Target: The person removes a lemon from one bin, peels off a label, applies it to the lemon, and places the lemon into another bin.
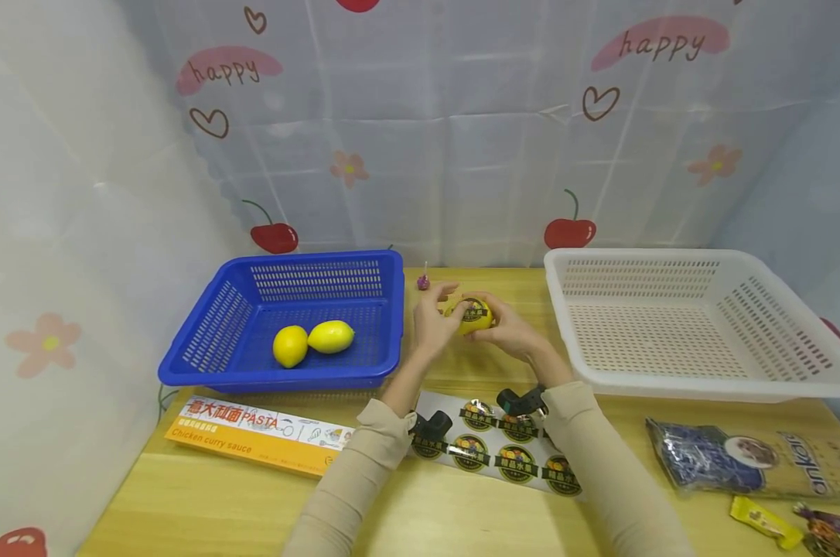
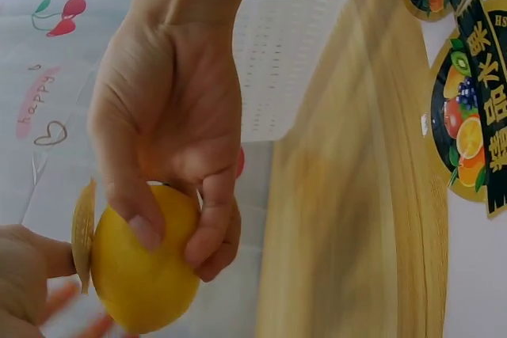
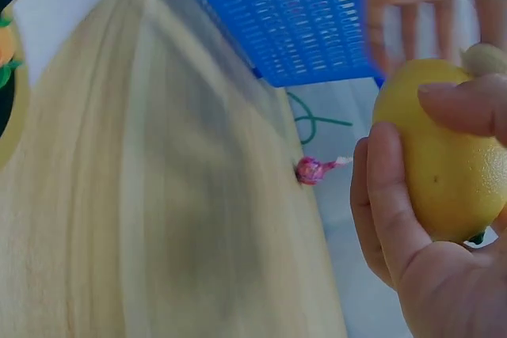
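My right hand point(image 1: 507, 329) grips a yellow lemon point(image 2: 150, 275), thumb on one side and fingers curled round the other. A round black-and-gold fruit label point(image 1: 474, 312) lies on the lemon's side. Edge-on in the left wrist view, the label's rim stands slightly away from the peel. The thumb of my left hand point(image 1: 434, 321) presses on the label, while its other fingers extend loosely beside the lemon; they are blurred in the right wrist view. Below both hands, a sheet of matching labels point(image 1: 493, 449) lies on the table, partly covered by the forearms.
At left, a blue basket point(image 1: 281, 381) holds two lemons point(image 1: 331, 337). A white basket point(image 1: 705, 383) stands at right. A wrapped lollipop point(image 1: 423, 282) lies at the back. In front are a pasta box point(image 1: 260, 437), a long plastic packet point(image 1: 754, 460) and small wrapped sweets point(image 1: 764, 522).
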Tool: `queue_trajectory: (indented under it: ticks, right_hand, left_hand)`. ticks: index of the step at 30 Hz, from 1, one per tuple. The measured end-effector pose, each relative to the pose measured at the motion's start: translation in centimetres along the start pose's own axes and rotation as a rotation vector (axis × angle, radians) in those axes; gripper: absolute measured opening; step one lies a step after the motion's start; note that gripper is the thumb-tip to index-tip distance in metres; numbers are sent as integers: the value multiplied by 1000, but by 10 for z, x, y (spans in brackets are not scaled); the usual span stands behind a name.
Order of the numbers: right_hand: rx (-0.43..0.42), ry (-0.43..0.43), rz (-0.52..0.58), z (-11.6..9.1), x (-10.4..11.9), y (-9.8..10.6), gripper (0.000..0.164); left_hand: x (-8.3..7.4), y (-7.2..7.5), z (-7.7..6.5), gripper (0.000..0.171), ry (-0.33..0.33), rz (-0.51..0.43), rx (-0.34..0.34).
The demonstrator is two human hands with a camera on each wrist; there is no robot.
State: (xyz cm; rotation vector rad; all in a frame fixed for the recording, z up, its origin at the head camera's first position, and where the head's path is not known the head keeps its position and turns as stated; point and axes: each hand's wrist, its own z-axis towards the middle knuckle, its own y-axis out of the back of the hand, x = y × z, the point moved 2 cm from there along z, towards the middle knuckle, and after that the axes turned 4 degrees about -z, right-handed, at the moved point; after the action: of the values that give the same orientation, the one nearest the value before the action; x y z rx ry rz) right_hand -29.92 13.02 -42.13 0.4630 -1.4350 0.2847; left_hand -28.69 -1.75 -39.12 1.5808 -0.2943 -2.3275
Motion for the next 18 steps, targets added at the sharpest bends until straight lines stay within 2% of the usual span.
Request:
queue_trajectory:
  ticks: [4,7,10,13,18]
  right_hand:
    - [-14,-27,45,-1,5,-1,74]
    - [-15,-42,120,-2,9,-2,67]
    - [-18,-33,171,-2,11,-4,61]
    - [-58,-22,130,-2,13,-7,60]
    - [-201,-7,37,0,15,-14,58]
  left_hand:
    - [1,2,-2,46,167,155,69]
    - [2,3,-4,51,216,144,134]
    - [4,2,-5,50,226,86,149]
    - [7,-1,-6,49,212,45,115]
    - [10,-9,-8,44,132,28,76]
